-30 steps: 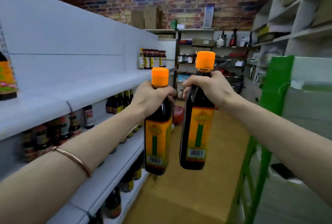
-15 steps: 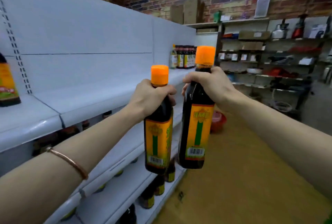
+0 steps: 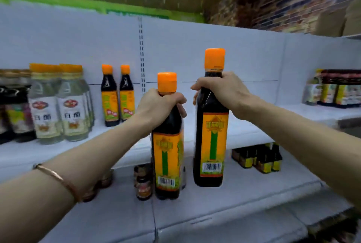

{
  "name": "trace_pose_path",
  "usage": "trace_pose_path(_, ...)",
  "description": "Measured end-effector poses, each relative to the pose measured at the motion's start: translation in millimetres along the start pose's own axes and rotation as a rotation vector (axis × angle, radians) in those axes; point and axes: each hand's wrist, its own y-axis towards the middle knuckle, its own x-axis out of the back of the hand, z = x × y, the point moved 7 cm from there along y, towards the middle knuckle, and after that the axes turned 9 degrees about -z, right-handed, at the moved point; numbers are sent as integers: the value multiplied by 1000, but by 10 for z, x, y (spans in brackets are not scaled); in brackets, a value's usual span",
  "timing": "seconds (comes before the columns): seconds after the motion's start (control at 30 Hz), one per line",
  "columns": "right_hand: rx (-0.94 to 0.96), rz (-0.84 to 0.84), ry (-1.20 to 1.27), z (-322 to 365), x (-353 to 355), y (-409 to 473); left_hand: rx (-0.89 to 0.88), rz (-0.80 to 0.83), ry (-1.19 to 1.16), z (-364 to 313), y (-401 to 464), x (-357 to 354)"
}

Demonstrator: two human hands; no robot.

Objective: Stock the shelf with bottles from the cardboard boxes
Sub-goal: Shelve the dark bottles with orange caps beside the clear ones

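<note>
- Far left of the frame: clear vinegar bottles (image 3: 46,104) with orange caps stand on the upper shelf (image 3: 254,131); two fronts show plainly, with more behind that cannot be counted.
- Just right of them, two small dark bottles (image 3: 117,96) with orange caps stand side by side.
- Centre: the left hand (image 3: 158,106) grips the neck of one dark bottle (image 3: 168,157), which hangs below the fist in front of the shelves.
- Right of centre: the right hand (image 3: 220,92) clasps the neck of a second dark bottle (image 3: 212,145), held higher.
- Far right: a blurred row of bottles (image 3: 338,90).
</note>
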Motion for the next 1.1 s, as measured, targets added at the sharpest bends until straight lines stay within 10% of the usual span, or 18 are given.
trace_pose_path(1.1,158,281,181,-778,-3070,2262,36,-418,275,1635,2153,1709)
